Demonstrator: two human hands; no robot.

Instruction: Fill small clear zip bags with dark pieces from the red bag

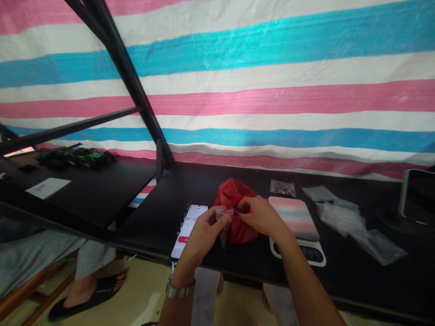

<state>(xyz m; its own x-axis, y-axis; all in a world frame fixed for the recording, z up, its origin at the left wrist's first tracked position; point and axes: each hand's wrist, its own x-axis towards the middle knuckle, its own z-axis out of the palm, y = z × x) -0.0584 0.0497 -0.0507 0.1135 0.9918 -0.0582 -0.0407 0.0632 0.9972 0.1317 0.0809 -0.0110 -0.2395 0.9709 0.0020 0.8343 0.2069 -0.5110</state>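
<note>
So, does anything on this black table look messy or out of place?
Mildly: the clear bags right of the scale lie in a loose, overlapping spread at different angles, so they look untidy. The phone's near end also sits close to the table's front edge. I see no obvious spill.

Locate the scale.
In the head view, the scale sits right of centre on the black table, between the red bag and the flat clear bags, partly hidden by the right forearm.
</note>
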